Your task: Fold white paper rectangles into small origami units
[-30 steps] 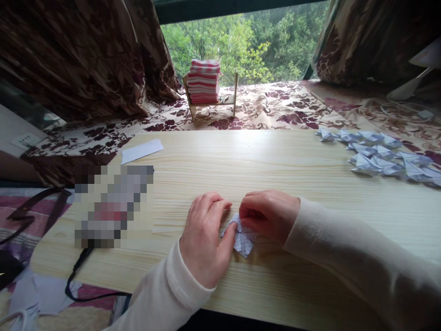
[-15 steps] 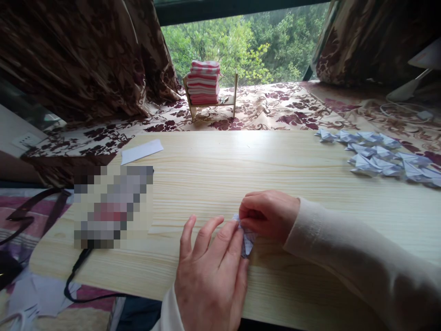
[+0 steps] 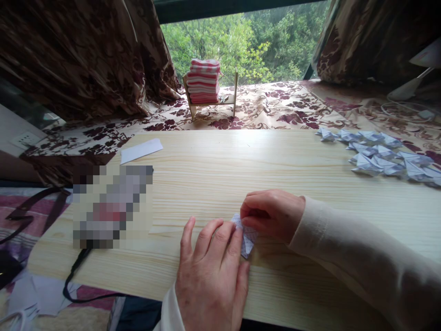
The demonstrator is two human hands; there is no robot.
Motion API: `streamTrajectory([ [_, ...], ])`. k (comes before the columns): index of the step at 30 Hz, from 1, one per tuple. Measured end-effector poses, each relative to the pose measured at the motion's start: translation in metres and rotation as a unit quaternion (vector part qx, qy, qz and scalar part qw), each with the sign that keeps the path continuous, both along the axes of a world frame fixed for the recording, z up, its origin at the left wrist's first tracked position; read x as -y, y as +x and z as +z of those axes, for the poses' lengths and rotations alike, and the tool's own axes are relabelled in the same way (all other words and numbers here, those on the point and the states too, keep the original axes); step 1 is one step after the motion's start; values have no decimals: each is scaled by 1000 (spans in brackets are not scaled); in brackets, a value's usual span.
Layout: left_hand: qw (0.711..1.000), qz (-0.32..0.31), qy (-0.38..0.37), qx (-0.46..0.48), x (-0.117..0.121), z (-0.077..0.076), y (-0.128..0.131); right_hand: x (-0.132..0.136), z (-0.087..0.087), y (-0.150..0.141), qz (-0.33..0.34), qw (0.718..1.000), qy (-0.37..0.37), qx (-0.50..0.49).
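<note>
Pale wood with a fine, straight grain is shown by the tabletop [image 3: 193, 184], its smooth surface lit to a soft gloss at the upper centre of the frame. Thin, matt paper is seen in the creased sheet [image 3: 247, 246] at lower centre; crisp, sharply folded paper in the folded shapes [image 3: 367, 164] at right. The curtain [image 3: 103, 55] at upper left is made of cloth with a satiny sheen. Soft, fluffy cloth is seen in the striped stack [image 3: 204, 82] at upper centre, and matt cloth in the sleeve [image 3: 344, 248] at lower right.

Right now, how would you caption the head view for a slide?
Left hand and right hand at a small folded paper on the table, more paper shapes at far right.
</note>
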State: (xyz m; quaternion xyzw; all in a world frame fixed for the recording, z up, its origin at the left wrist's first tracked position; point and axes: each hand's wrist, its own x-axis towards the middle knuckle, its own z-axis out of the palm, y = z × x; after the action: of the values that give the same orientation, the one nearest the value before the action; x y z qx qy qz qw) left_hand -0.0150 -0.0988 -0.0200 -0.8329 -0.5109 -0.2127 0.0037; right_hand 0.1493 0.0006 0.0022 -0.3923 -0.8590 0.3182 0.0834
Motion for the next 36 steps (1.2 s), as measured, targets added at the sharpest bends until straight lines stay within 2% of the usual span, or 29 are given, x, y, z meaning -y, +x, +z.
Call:
streamTrajectory([
  [3,1000,0,-7,-3,1,-1,-1,-1,-1,2,9,1000,-15,-25],
  [11,999,19,-2,38,1,-2,4,-1,-1,3,26,999,13,-26],
  [19,1000,12,-10,22,1,-1,2,1,-1,-2,-9,1000,19,13],
  [24,999,20,11,48,0,-1,7,1,1,-5,-32,999,1,31],
  [36,999,32,2,39,4,0,8,-1,4,-7,-36,998,-24,41],
])
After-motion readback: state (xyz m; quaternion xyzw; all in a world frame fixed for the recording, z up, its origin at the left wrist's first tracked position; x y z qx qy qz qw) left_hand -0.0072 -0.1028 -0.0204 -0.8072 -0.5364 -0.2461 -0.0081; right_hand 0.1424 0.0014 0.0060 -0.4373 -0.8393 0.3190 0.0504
